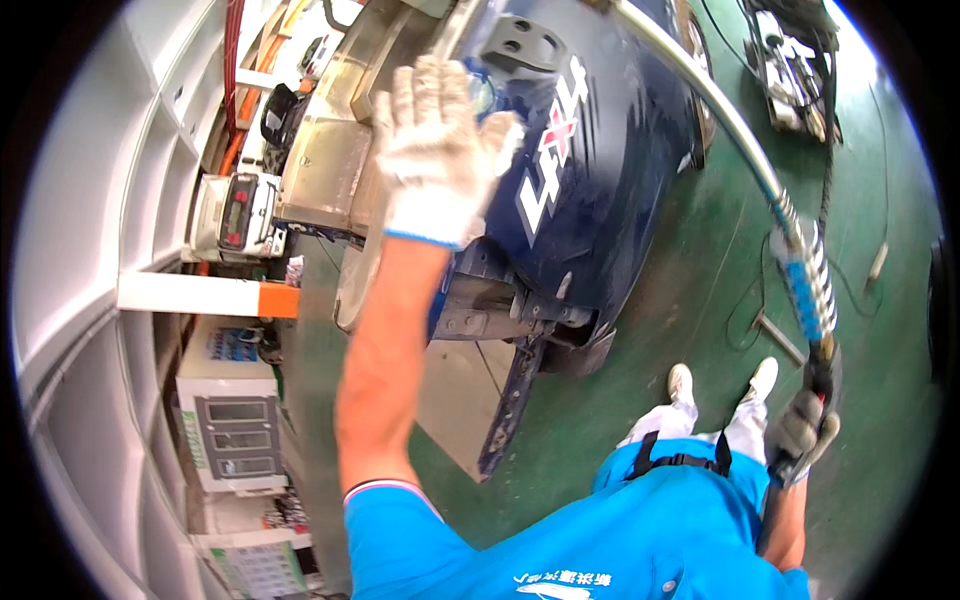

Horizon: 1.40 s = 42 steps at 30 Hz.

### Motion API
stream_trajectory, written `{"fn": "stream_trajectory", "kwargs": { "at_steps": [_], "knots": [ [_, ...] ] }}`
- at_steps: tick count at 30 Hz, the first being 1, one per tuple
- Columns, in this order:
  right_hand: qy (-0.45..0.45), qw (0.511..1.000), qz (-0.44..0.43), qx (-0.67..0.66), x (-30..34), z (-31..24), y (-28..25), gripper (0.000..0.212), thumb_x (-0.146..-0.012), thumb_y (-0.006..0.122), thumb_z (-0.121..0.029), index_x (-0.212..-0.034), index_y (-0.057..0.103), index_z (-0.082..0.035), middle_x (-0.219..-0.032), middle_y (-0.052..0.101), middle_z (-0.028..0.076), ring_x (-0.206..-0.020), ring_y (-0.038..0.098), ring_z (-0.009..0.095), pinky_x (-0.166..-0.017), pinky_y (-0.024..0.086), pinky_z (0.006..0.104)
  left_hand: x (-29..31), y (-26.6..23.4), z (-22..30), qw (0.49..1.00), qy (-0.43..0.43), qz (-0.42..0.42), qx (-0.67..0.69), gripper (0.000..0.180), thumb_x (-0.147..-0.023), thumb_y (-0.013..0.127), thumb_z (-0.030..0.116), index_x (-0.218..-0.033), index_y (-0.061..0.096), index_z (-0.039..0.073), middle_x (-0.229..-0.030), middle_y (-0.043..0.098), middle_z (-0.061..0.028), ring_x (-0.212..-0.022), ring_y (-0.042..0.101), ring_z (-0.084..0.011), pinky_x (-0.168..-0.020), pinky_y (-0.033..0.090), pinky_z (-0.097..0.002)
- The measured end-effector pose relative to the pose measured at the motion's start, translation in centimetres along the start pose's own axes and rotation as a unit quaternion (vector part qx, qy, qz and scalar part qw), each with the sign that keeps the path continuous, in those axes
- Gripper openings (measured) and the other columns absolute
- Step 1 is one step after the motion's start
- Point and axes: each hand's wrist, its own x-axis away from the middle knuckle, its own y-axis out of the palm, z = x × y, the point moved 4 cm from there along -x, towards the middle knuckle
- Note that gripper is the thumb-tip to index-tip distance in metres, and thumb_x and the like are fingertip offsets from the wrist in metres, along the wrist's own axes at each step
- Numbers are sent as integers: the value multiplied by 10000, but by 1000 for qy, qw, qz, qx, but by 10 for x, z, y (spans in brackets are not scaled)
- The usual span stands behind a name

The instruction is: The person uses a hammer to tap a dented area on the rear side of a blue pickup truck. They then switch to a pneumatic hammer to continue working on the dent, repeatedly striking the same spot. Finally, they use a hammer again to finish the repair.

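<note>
While the right hand (800,436) curls fingers round a hose (808,290), the left hand (432,150) spreads fingers near lettering (559,135) (white and red).

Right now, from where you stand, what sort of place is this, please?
Probably a vehicle body repair workshop. A dark blue painted vehicle body shows exposed metal brackets at one end, a white vehicle with a red lamp stands farther off, and the grey-gloved right hand holds a long silvery hose.
</note>
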Motion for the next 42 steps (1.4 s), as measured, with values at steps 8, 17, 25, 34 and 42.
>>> {"fn": "stream_trajectory", "kwargs": {
  "at_steps": [8,17,25,34,42],
  "knots": [
    [-72,997,-15,-20,-17,6,-35,851,-983,663,-120,-1635,117,-95,-760,409,-22,-482,434,18,-433,432,240,-7,-3,8,972,171,-144,-76,850,-958,529,635,-1528,447,9,-1617,395,-191,-1524,320,-349,-1271,171,-474],
    [-104,988,-103,-44,-10,11,-50,857,-966,615,3,-1635,80,-46,-686,336,-25,-355,339,15,-290,277,210,71,-68,-1,962,162,-214,-45,908,-848,701,575,-1488,476,-30,-1575,441,-217,-1495,360,-380,-1252,193,-539],
    [-152,986,-59,23,3,17,-54,731,-979,662,-115,-1564,241,6,-688,425,-8,-385,407,41,-347,383,212,31,-39,2,972,181,-139,-57,779,-885,684,556,-1420,575,2,-1507,537,-180,-1438,444,-363,-1228,240,-560],
    [-86,974,-33,207,17,-5,-44,396,-940,751,-369,-904,540,-35,-496,480,-13,-331,385,86,-326,341,238,62,-69,3,980,142,-140,-2,820,-824,763,511,-1433,558,0,-1451,579,-207,-1386,493,-405,-1216,251,-570],
    [-78,924,21,374,15,-20,-6,504,-874,802,-450,-899,560,-8,-512,529,51,-350,443,134,-337,344,282,74,-51,121,586,-215,-169,763,675,-1014,624,421,-1481,425,-23,-1212,671,-239,-1152,654,-349,-1009,529,-473]
  ]
}}
